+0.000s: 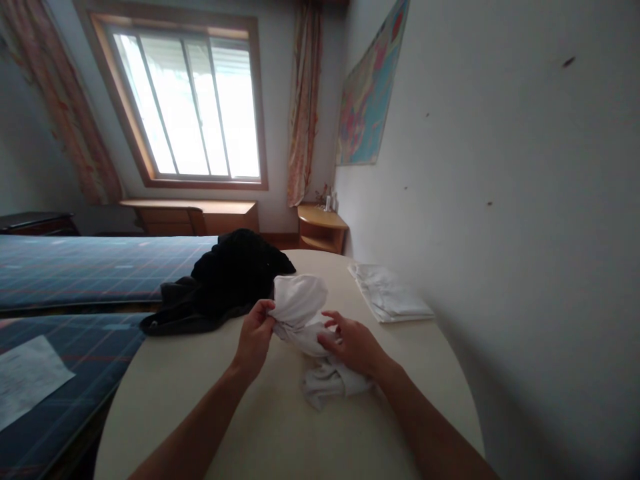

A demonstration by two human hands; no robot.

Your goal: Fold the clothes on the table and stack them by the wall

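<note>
A crumpled white cloth (300, 303), apparently a garment, hangs partly raised above the table, twisted in its middle, its lower end bunched on the tabletop. My left hand (256, 333) pinches its left edge between thumb and fingers. On the other side my right hand (350, 339) is at the cloth with fingers curved and apart, the thumb against the fabric. Just behind my left hand lies a heap of black clothing (240, 273) on the table's left edge. A folded white cloth (393, 293) rests on the right side of the table.
The round cream table (200, 393) stands against the white wall on the right. To the left are beds with blue plaid covers (100, 267) and a sheet of paper (33, 380). A wooden desk (225, 217) and a corner shelf (323, 217) stand beyond, near the window.
</note>
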